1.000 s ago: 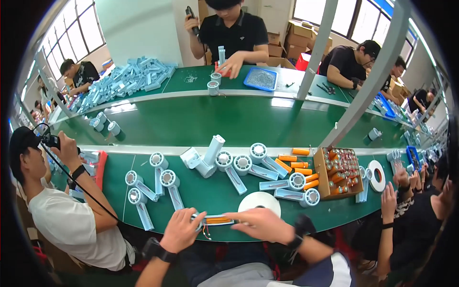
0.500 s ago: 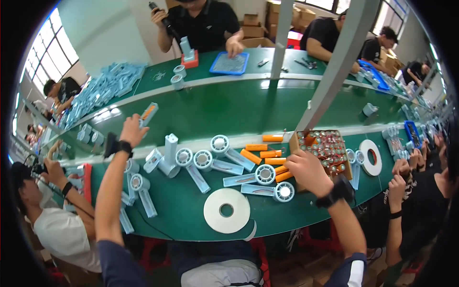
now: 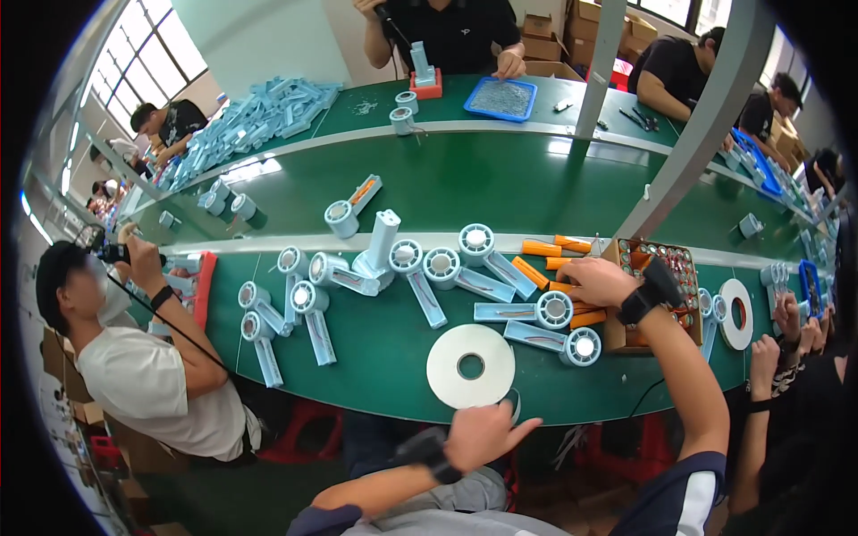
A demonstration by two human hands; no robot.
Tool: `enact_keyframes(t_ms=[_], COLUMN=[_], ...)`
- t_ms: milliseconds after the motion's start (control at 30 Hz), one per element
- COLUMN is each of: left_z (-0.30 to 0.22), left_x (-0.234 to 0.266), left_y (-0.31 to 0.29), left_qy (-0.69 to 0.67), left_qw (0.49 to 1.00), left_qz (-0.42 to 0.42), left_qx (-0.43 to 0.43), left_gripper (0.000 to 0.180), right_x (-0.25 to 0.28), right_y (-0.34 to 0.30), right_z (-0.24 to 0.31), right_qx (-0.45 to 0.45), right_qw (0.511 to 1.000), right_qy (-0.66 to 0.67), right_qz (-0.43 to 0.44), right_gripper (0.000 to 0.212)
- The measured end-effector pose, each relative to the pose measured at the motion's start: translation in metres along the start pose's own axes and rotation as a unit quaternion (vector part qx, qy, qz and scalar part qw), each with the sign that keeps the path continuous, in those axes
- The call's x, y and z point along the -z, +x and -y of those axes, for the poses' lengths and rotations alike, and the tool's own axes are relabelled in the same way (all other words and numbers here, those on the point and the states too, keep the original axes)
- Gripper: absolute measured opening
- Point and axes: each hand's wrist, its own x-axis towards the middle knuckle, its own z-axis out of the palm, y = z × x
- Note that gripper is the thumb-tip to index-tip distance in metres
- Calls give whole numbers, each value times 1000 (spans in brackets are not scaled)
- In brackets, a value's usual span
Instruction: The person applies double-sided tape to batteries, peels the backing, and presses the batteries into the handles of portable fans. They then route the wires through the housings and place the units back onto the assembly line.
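Note:
My left hand is at the table's front edge, thumb stretched out and nothing seen in it. It is beside the loose end of a white tape roll lying flat. My right hand is over the orange battery cells, fingers bent down and closed on one cell; its fingertips are partly hidden. Several light blue handheld fan bodies with round heads and open handles lie around the cells. On the green belt beyond lies another fan body with an orange cell in its handle.
A cardboard box of battery cells stands beside my right wrist, with a second tape roll farther right. A slanted grey post rises behind the box. Co-workers sit on both sides and opposite, near a blue tray.
My left hand has let go of the fan body on the belt and come back to the table's front edge. My right hand stays at the orange cells. The view has swung left.

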Motion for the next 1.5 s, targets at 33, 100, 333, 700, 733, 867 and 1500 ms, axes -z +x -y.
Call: enact_keyframes(t_ms=[33, 100, 333, 700, 733, 867, 1500], left_z=[-5, -8, 44, 150, 149, 119, 130], left_x=[-12, -29, -15, 75, 82, 91, 88], left_y=[2, 10, -31, -96, -98, -43, -60], left_qy=[-4, 28, -69, -25, -37, 30, -102], left_qw=[1000, 999, 994, 999, 999, 991, 971], left_qz=[-5, -14, -89, -6, 19, -38, -57], left_qx=[1, 36, 10, 31, 7, -121, -211], left_gripper=[44, 45, 39, 17, 14, 42, 73], right_x=[-9, -13, 28, -60, -54, -63, -26], right_y=[4, 7, -32, -27, -46, -97, -77], right_z=[-2, -2, 109, 150, 152, 171, 223], right_qx=[-9, -30, -109, -75, -115, -203, -84], right_qw=[1000, 999, 928, 820, 824, 887, 849], right_qy=[8, 21, 294, 556, 537, 357, 517], right_qz=[11, 28, -200, -114, -143, -214, -67], right_gripper=[25, 27, 19, 22, 24, 30, 34])
